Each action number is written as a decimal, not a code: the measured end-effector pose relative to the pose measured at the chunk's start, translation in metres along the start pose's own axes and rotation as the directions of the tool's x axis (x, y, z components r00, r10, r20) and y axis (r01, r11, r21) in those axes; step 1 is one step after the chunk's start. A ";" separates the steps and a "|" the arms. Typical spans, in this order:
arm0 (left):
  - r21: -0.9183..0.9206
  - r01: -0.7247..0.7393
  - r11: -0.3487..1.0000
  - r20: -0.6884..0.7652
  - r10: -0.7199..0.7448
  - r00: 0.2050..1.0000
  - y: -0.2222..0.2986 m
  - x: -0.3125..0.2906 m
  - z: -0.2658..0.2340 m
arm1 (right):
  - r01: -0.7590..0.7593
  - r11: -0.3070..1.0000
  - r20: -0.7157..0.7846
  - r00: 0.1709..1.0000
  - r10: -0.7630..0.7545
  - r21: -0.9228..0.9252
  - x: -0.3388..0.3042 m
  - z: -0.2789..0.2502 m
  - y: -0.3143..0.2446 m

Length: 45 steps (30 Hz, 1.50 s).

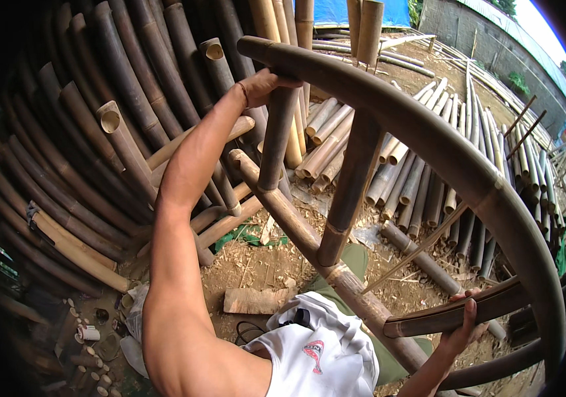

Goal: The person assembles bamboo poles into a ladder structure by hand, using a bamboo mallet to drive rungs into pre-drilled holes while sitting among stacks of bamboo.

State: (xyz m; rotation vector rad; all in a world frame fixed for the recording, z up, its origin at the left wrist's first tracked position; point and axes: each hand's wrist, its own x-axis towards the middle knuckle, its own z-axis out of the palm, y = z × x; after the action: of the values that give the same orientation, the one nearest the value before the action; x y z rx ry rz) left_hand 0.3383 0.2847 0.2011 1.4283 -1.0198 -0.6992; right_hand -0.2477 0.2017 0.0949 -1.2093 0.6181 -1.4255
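Before me stands a ladder-like bamboo frame (pixel 428 135), its dark outer pole bowed by the lens and joined by short crosspieces to a lighter inner pole (pixel 289 221). My left hand (pixel 264 87), arm stretched far out, is closed around the frame where the first crosspiece (pixel 278 139) meets the outer pole. Another crosspiece (pixel 351 192) spans the middle. Lower right, my right hand (pixel 463 324) grips a dark bamboo crosspiece (pixel 458 311) from below, thumb on the near side. A thin pale strip (pixel 415 248) slants between the two poles.
Dark bamboo poles (pixel 144 73) lean densely on the left. Cut bamboo lengths (pixel 415 178) lie piled beyond the frame. A wooden block (pixel 256 301) rests on the shaving-strewn dirt by my legs. A cup (pixel 88 333) and short bamboo offcuts (pixel 91 362) are at the lower left.
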 end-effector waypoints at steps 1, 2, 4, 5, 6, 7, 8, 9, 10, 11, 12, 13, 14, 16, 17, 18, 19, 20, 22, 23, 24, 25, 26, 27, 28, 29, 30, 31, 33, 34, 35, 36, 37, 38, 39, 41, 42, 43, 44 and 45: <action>0.001 0.029 1.000 -0.028 -0.029 0.999 -0.001 0.002 -0.013 | 0.009 1.000 0.009 1.000 -0.009 -0.011 -0.001 0.016 -0.004; 0.003 0.058 0.998 -0.056 -0.057 0.997 -0.002 0.005 -0.024 | 0.019 1.000 0.017 1.000 -0.019 -0.020 -0.001 0.034 -0.007; -0.027 0.002 1.000 -0.088 -0.004 0.996 -0.011 0.010 -0.043 | 0.074 0.996 0.051 0.996 -0.072 -0.044 0.001 0.060 -0.010; -0.039 -0.028 0.999 -0.106 0.024 0.994 -0.015 0.013 -0.052 | 0.118 0.991 0.078 0.991 -0.113 -0.058 0.002 0.071 -0.010; -0.058 -0.084 0.995 -0.116 0.077 0.990 -0.021 0.015 -0.063 | 0.161 0.985 0.106 0.982 -0.153 -0.069 0.004 0.080 -0.010; -0.074 -0.108 0.991 -0.134 0.098 0.986 -0.023 0.017 -0.068 | 0.178 0.982 0.122 0.978 -0.169 -0.068 0.007 0.088 -0.012; -0.088 -0.132 0.987 -0.153 0.117 0.981 -0.026 0.017 -0.073 | 0.193 0.979 0.138 0.973 -0.183 -0.066 0.010 0.096 -0.015; -0.100 -0.155 0.983 -0.175 0.136 0.975 -0.027 0.017 -0.079 | 0.207 0.976 0.155 0.968 -0.196 -0.061 0.013 0.103 -0.017; -0.124 -0.169 0.978 -0.168 0.147 0.975 -0.029 0.017 -0.083 | 0.204 0.977 0.148 0.970 -0.195 -0.054 0.015 0.113 -0.020; -0.148 -0.183 0.972 -0.164 0.158 0.974 -0.031 0.017 -0.089 | 0.223 0.971 0.144 0.967 -0.209 -0.086 0.014 0.120 -0.024; -0.170 -0.196 0.966 -0.162 0.169 0.972 -0.033 0.016 -0.095 | 0.241 0.964 0.143 0.964 -0.224 -0.116 0.013 0.124 -0.028; -0.160 -0.235 0.959 -0.165 0.208 0.964 -0.034 0.014 -0.100 | 0.255 0.957 0.140 0.962 -0.236 -0.141 0.012 0.128 -0.031; -0.149 -0.273 0.951 -0.169 0.247 0.954 -0.036 0.013 -0.104 | 0.265 0.951 0.149 0.959 -0.242 -0.157 0.012 0.132 -0.034; -0.186 -0.313 0.931 -0.184 0.280 0.942 -0.033 0.006 -0.108 | 0.286 0.947 0.188 0.948 -0.257 -0.147 0.009 0.142 -0.039; -0.181 -0.328 0.927 -0.188 0.294 0.937 -0.033 0.002 -0.111 | 0.291 0.949 0.196 0.944 -0.265 -0.120 0.005 0.148 -0.043; -0.178 -0.342 0.923 -0.193 0.308 0.932 -0.034 -0.001 -0.113 | 0.306 0.941 0.203 0.940 -0.275 -0.143 0.005 0.149 -0.046; -0.166 -0.355 0.920 -0.197 0.321 0.926 -0.033 -0.005 -0.117 | 0.317 0.935 0.207 0.937 -0.283 -0.159 0.004 0.149 -0.049; -0.163 -0.404 0.900 -0.216 0.367 0.905 -0.034 -0.003 -0.116 | 0.329 0.928 0.212 0.933 -0.291 -0.176 0.004 0.151 -0.053; -0.152 -0.426 0.892 -0.273 0.377 0.885 -0.037 0.007 -0.112 | 0.323 0.912 0.182 0.942 -0.283 -0.252 0.007 0.160 -0.063; -0.117 -0.446 0.888 -0.299 0.397 0.868 -0.035 0.010 -0.112 | 0.325 0.903 0.173 0.943 -0.285 -0.280 0.010 0.171 -0.068; -0.090 -0.470 0.878 -0.333 0.418 0.845 -0.035 0.011 -0.111 | 0.361 0.898 0.162 0.930 -0.329 -0.251 0.010 0.186 -0.071; -0.099 -0.470 0.877 -0.354 0.411 0.840 -0.038 0.015 -0.114 | 0.337 0.906 0.159 0.939 -0.305 -0.255 0.010 0.189 -0.074; -0.108 -0.470 0.876 -0.373 0.402 0.836 -0.040 0.019 -0.116 | 0.313 0.913 0.154 0.947 -0.280 -0.260 0.011 0.190 -0.077; -0.117 -0.469 0.875 -0.391 0.394 0.832 -0.042 0.022 -0.121 | 0.287 0.920 0.147 0.956 -0.255 -0.266 0.013 0.191 -0.079; -0.141 -0.464 0.874 -0.384 0.384 0.840 -0.041 0.023 -0.118 | 0.266 0.923 0.134 0.962 -0.237 -0.277 0.017 0.189 -0.080; -0.152 -0.462 0.874 -0.393 0.376 0.840 -0.044 0.026 -0.118 | 0.245 0.926 0.119 0.968 -0.220 -0.289 0.023 0.186 -0.081; -0.164 -0.460 0.873 -0.400 0.367 0.840 -0.045 0.029 -0.119 | 0.224 0.927 0.103 0.974 -0.202 -0.300 0.028 0.183 -0.082; -0.174 -0.460 0.870 -0.401 0.364 0.840 -0.044 0.036 -0.119 | 0.232 0.918 0.101 0.972 -0.210 -0.320 0.032 0.183 -0.085; -0.182 -0.470 0.864 -0.429 0.360 0.828 -0.046 0.043 -0.124 | 0.247 0.905 0.111 0.969 -0.222 -0.347 0.046 0.196 -0.090; -0.191 -0.481 0.856 -0.437 0.365 0.822 -0.048 0.040 -0.129 | 0.252 0.901 0.122 0.967 -0.223 -0.353 0.052 0.200 -0.090; -0.199 -0.492 0.847 -0.447 0.369 0.815 -0.049 0.038 -0.133 | 0.237 0.906 0.121 0.971 -0.207 -0.351 0.058 0.201 -0.091; -0.204 -0.478 0.854 -0.427 0.362 0.829 -0.049 0.039 -0.136 | 0.221 0.911 0.122 0.974 -0.190 -0.349 0.064 0.201 -0.092; -0.213 -0.465 0.859 -0.410 0.353 0.841 -0.049 0.038 -0.137 | 0.208 0.913 0.127 0.977 -0.174 -0.351 0.069 0.201 -0.094; -0.218 -0.450 0.866 -0.401 0.341 0.851 -0.051 0.037 -0.141 | 0.231 0.908 0.173 0.968 -0.180 -0.349 0.072 0.196 -0.093; -0.130 -0.468 0.874 -0.397 0.387 0.832 -0.056 0.038 -0.142 | 0.191 0.919 0.159 0.977 -0.143 -0.345 0.072 0.185 -0.092; -0.070 -0.457 0.887 -0.368 0.403 0.838 -0.063 0.040 -0.124 | 0.114 0.935 0.126 0.989 -0.075 -0.335 0.072 0.160 -0.089; -0.024 -0.448 0.894 -0.394 0.403 0.826 -0.057 0.033 -0.099 | 0.131 0.927 0.098 0.990 -0.103 -0.352 0.064 0.159 -0.093; -0.003 -0.451 0.893 -0.415 0.409 0.813 -0.049 0.029 -0.071 | 0.138 0.919 0.059 0.990 -0.125 -0.370 0.062 0.145 -0.103; 0.015 -0.404 0.915 -0.416 0.373 0.829 -0.053 0.032 -0.063 | 0.136 0.919 0.028 0.990 -0.136 -0.369 0.064 0.127 -0.108; -0.001 -0.424 0.906 -0.447 0.379 0.810 -0.048 0.029 -0.048 | 0.137 0.917 -0.014 0.988 -0.153 -0.375 0.063 0.111 -0.112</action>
State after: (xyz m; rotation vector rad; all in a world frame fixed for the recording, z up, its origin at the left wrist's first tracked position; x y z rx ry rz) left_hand 0.4021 0.2772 0.1643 1.1529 -0.8709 -0.1001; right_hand -0.1834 0.1989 0.2521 -1.5533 0.8738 -1.5025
